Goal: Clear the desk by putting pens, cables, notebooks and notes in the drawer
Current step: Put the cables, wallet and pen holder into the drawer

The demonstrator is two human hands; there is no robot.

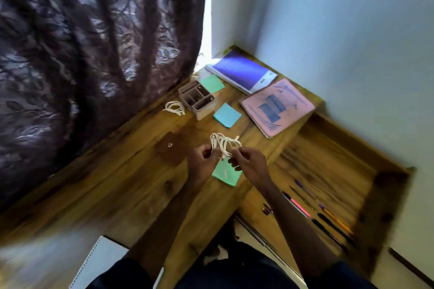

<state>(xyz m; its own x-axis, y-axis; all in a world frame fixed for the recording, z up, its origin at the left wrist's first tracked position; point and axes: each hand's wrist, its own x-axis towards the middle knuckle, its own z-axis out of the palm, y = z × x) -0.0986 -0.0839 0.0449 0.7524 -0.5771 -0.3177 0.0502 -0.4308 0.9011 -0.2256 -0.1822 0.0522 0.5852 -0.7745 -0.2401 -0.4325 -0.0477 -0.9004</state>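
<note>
Left hand (202, 160), right hand (249, 164), pinching coiled cable (224, 143)

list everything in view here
desk: 1, wooden, centre
organizer: 1, tan, desk far side
held cable: 1, white, coiled, above desk
loose cable: 1, white, desk, beside organizer
sticky notes: 3, two green, one blue, desk
notebooks: 2, purple and pink, desk far corner
spiral notebook: 1, white, bottom left
pens: several, mixed, open drawer
drawer: 1, wooden, open, right
curtain: 1, dark, left
left grip: bare, pinching held cable
right grip: bare, pinching held cable
</note>
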